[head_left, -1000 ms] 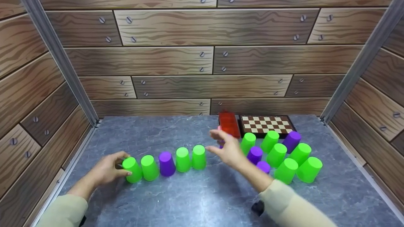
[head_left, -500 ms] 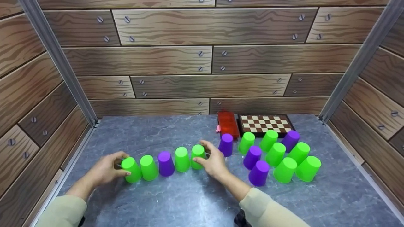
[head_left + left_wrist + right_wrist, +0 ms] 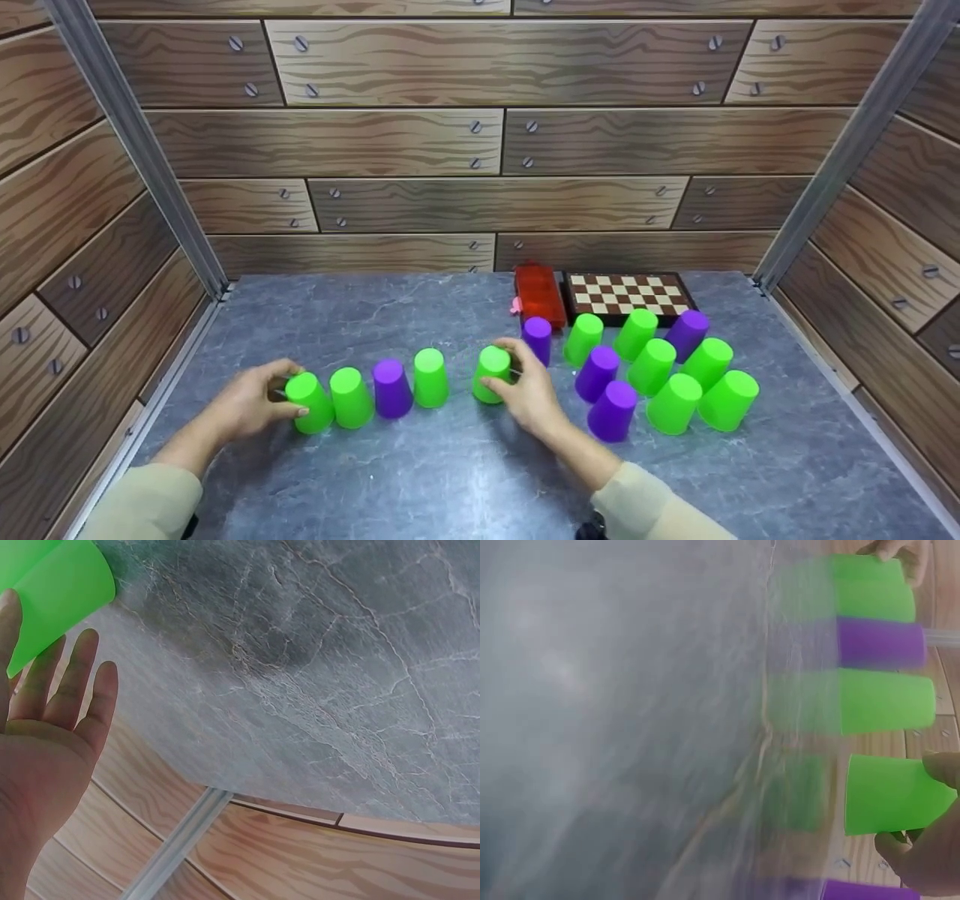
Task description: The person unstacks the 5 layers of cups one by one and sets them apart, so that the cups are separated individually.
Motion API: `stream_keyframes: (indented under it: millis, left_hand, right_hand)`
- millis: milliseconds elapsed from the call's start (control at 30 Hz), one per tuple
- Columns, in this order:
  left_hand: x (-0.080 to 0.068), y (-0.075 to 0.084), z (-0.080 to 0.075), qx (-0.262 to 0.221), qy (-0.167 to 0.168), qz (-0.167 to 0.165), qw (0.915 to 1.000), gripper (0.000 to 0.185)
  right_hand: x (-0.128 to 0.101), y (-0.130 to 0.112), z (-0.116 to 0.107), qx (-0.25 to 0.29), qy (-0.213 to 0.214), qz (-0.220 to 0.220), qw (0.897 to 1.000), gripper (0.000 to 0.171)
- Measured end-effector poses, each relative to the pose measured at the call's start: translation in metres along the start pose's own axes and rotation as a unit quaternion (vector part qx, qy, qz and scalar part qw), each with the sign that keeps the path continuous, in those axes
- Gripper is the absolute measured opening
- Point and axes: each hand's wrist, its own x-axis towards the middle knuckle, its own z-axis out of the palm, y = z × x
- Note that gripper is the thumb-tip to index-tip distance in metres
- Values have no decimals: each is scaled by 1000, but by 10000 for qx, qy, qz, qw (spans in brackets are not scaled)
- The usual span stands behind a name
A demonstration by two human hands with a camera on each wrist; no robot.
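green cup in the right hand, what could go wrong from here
1. The right hand grips a green cup with a purple cup right behind the fingers; a careless move could tip it.
2. The row stands tightly packed, so bumping the cup against it could topple several.
3. The left hand only touches the end cup, which may slide if the row is pushed.

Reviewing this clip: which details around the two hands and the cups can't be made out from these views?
- Head view: the right hand covers the near side of its green cup.
- Right wrist view: motion blur smears the cup mouths and the table.
- Left wrist view: the frame edge cuts off the left hand's end green cup.
- Under the inverted cups: hidden.
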Motion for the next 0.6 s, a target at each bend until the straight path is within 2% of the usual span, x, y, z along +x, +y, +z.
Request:
stream_keyframes:
  millis: [100,300,600]
  left_hand:
    - [-1,0,0,-21,-2,1,10000,43]
    - [-1,0,-2,2,29,77,10000,43]
    - [0,0,1,135,0,129,9998,45]
  right_hand:
    - [-6,3,-17,-166,219,21,9996,55]
    - [-16,6,-43,-444,645,364,9963,56]
    - [-21,13,-54,-500,837,528,9938,57]
